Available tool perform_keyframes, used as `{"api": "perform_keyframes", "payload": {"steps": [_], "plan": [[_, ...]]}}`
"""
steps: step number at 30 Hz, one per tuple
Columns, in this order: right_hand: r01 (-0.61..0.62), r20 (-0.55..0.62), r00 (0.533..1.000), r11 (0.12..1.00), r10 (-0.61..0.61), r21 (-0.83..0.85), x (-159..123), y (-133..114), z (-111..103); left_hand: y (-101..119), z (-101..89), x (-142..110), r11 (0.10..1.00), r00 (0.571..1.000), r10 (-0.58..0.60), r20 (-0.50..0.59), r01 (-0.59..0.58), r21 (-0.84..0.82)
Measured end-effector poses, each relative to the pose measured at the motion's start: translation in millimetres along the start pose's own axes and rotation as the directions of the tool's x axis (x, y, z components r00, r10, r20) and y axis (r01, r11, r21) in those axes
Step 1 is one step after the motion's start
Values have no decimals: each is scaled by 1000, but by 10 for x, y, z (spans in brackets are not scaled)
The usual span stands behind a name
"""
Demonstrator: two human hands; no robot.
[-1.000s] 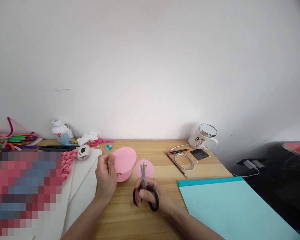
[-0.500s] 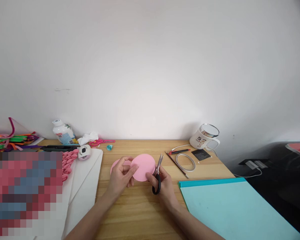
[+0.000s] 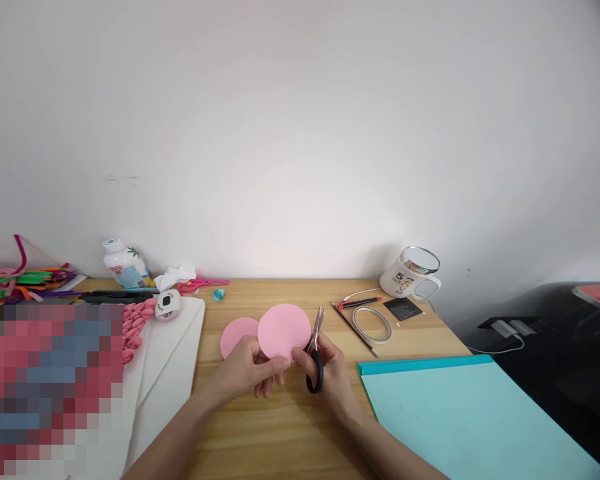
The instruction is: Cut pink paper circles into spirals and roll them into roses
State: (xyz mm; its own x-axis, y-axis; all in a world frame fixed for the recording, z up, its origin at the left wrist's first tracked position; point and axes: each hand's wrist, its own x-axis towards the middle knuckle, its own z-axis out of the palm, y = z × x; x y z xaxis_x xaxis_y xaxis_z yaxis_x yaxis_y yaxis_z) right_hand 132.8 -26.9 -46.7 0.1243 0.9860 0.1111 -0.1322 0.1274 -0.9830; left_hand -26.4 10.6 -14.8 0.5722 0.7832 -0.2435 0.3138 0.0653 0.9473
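My left hand (image 3: 250,370) pinches the lower edge of a round pink paper disc (image 3: 284,330) and holds it upright over the wooden desk (image 3: 280,427). My right hand (image 3: 330,373) grips black-handled scissors (image 3: 316,347); their blades point up at the disc's right edge. A second pink paper circle (image 3: 235,335) lies flat on the desk just left of the held disc, partly behind my left hand.
A stack of teal paper (image 3: 460,413) lies at the right. White sheets (image 3: 165,360) lie at the left with pink petals (image 3: 136,323) and a small punch (image 3: 167,303). A mug (image 3: 410,275), cable (image 3: 370,323), pencils, glue bottle (image 3: 123,263) and pink scissors (image 3: 203,284) sit along the back.
My left hand carried the pink disc from the left to the middle beside the scissors. My right hand swung the scissors upright against the disc's right edge. The disc now sits slightly higher.
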Motion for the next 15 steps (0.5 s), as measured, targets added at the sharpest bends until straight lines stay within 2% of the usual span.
{"api": "perform_keyframes", "payload": {"steps": [3, 8, 10, 12, 15], "plan": [[6, 24, 1000, 1000, -6, -9, 3, -19, -9, -22, -71, 7, 999, 1000, 16, 16, -15, -41], [11, 105, 994, 1000, -10, -8, 26, -17, -16, -35, -55, 38, 996, 992, 4, -125, -15, -93], [17, 161, 987, 1000, -19, 14, 24, 14, -12, -25, -20, 47, 986, 972, 37, -233, -73, -149], [15, 230, 973, 999, -24, 39, 6, 51, -2, -4, 7, 45, 972, 934, 70, -351, -143, -189], [-16, 349, 937, 998, -5, 57, -42, 77, 27, 34, 32, 23, 963, 885, 108, -453, -206, -173]]}}
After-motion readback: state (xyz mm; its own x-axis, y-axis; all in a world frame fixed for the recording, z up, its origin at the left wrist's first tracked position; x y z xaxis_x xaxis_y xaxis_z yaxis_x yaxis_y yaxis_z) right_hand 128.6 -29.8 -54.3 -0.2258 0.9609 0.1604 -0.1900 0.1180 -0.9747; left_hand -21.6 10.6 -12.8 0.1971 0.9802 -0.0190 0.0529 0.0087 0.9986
